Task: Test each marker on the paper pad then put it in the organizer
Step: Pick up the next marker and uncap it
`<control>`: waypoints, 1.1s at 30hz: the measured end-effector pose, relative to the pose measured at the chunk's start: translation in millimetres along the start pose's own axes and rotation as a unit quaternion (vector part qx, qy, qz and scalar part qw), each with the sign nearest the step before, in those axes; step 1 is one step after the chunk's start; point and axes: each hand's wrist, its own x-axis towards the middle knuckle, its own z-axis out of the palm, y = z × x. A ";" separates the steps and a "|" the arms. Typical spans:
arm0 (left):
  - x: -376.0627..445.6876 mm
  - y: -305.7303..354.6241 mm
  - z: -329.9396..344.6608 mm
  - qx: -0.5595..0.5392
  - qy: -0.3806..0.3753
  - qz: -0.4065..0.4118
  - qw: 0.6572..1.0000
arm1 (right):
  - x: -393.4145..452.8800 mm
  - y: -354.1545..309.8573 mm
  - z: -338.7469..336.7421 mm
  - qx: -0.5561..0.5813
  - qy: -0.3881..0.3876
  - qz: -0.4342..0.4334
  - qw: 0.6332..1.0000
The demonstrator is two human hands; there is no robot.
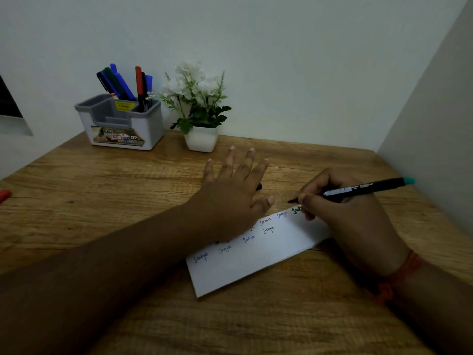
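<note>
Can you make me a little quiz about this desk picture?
1. True or false: the right hand holds a marker.
2. What stands right beside the organizer? A) a cup B) a potted plant C) a lamp
3. Fill in: the left hand lies flat, fingers spread, over the near end of the paper ____.

Key:
1. True; its tip sits just above the paper's far end.
2. B
3. pad
</note>
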 end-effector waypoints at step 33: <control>7.4 -17.6 -18.7 -0.154 0.133 0.075 0.976 | 6.6 6.9 -11.7 0.109 -0.023 0.003 0.994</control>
